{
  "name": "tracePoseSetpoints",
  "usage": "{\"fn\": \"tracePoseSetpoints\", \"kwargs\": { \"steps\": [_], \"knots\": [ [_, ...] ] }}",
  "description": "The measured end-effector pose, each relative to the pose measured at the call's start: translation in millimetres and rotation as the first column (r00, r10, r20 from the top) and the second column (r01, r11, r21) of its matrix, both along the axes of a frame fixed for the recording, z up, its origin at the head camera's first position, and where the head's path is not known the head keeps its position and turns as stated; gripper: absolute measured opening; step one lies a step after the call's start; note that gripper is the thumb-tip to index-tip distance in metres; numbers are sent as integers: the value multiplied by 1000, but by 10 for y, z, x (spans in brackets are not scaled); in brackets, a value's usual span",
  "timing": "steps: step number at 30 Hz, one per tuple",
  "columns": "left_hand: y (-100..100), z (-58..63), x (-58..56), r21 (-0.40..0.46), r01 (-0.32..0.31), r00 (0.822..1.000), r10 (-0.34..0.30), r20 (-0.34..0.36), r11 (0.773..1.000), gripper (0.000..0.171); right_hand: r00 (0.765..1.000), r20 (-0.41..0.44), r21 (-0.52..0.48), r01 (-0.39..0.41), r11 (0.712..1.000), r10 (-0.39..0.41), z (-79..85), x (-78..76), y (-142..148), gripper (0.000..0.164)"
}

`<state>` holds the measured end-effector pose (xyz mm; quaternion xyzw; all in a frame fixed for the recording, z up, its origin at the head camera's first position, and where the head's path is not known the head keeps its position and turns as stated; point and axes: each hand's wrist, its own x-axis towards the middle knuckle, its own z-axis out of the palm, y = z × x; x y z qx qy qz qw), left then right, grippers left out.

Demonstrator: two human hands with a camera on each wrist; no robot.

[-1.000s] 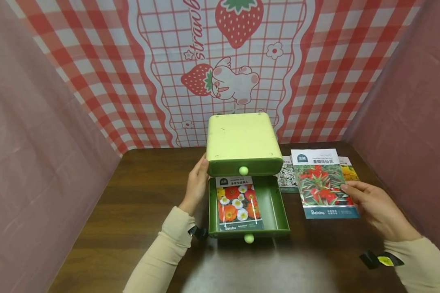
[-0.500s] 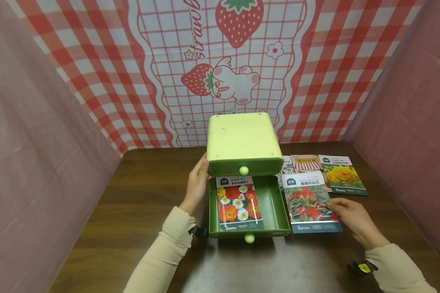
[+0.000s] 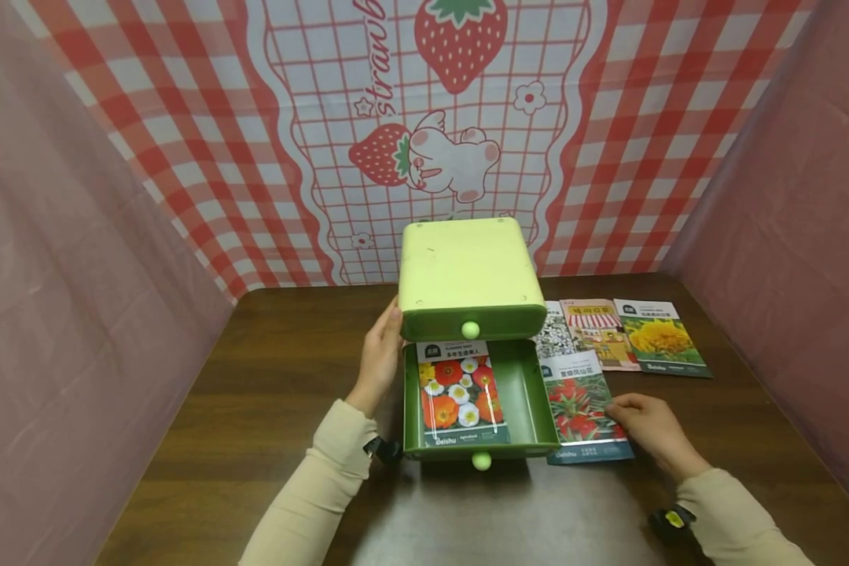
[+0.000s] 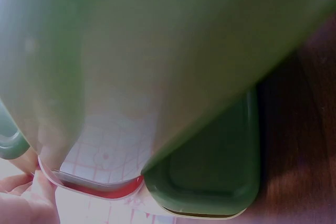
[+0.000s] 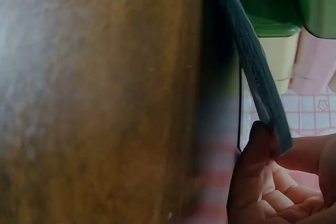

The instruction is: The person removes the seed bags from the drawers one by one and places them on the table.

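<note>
My left hand (image 3: 378,358) rests against the left side of a pale yellow-green two-drawer box (image 3: 470,263); part of its fingers is hidden beside the box. The lower drawer (image 3: 527,393) is pulled out, with a poppy seed packet (image 3: 460,401) lying in its left part. My right hand (image 3: 651,428) pinches the right edge of a red-flowered seed packet (image 3: 580,409) between thumb and fingers. That packet is slightly tilted and sits just right of the open drawer, its left edge close to the drawer's wall. In the right wrist view the packet (image 5: 262,82) appears edge-on.
Behind the held packet lie a white-flowered packet (image 3: 553,334), partly hidden, a pink-and-orange packet (image 3: 601,338) and a yellow-flowered packet (image 3: 658,338). The brown wooden table (image 3: 269,377) meets a red checked cloth (image 3: 205,157) at the back. Pink cloths hang on both sides.
My right hand has carried the red-flowered packet left and toward me, to beside the drawer, uncovering the packets behind it. The left hand and the box stay put.
</note>
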<state>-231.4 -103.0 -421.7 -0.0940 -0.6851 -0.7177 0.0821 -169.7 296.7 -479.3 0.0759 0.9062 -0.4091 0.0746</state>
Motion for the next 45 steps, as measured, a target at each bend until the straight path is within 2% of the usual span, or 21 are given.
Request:
{"fn": "tracePoseSetpoints", "kwargs": {
  "steps": [8,13,25,33,38,45],
  "knots": [
    [-2,10,4,11,6,1000,-6,-7,1000,52,997,-50,105,-52,993,57,-11,-8,-33,30],
    [-1,13,3,10,4,1000,-4,-8,1000,52,993,-67,137,-84,987,94,-3,-11,-66,26],
    [0,6,-1,-1,-5,1000,5,8,1000,53,993,20,230,-116,966,115,46,-41,-101,23],
    [6,1,3,11,-5,1000,5,23,1000,53,991,54,231,-131,964,122,57,-46,-98,27],
    [10,2,9,21,-1,1000,1,28,1000,54,990,15,251,-136,958,137,66,-58,-72,27],
    [13,2,4,28,0,1000,0,25,1000,55,988,-126,212,-61,975,90,149,-61,-94,25]
  ]
}}
